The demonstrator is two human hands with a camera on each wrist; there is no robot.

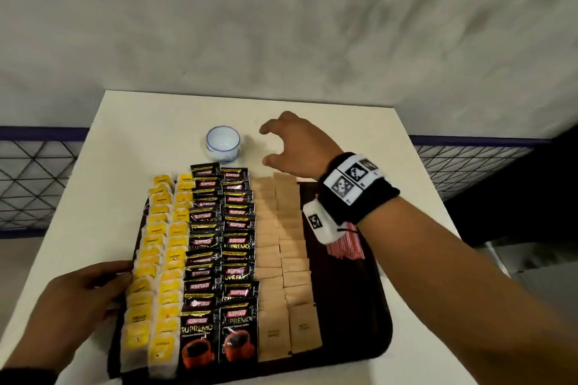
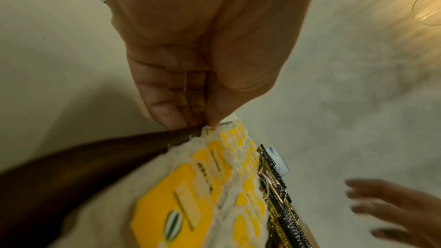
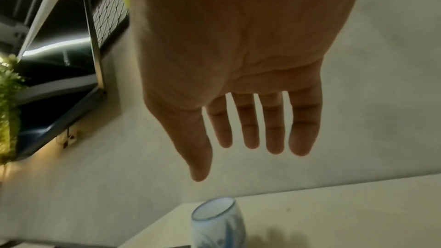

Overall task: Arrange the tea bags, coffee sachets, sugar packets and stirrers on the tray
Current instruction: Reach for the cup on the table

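Observation:
A dark brown tray [image 1: 375,306] holds two columns each of yellow tea bags [image 1: 156,275], black coffee sachets [image 1: 222,259] and tan sugar packets [image 1: 281,259]. Red-and-white stirrers [image 1: 347,247] lie at its right, partly hidden under my right wrist. My left hand [image 1: 120,287] rests at the tray's left rim [image 2: 95,157], straight fingertips [image 2: 176,120] touching the rim and the tea bags' [image 2: 190,186] edge. My right hand [image 1: 269,145] hovers open above the table beyond the tray, just right of a white-and-blue cup [image 1: 222,144]. It holds nothing [image 3: 238,157].
The cup [image 3: 217,222] stands upright on the white table [image 1: 140,134], just past the coffee columns. Behind the table are a grey wall and wire-mesh panels [image 1: 31,184] on both sides. The table's edges lie close around the tray.

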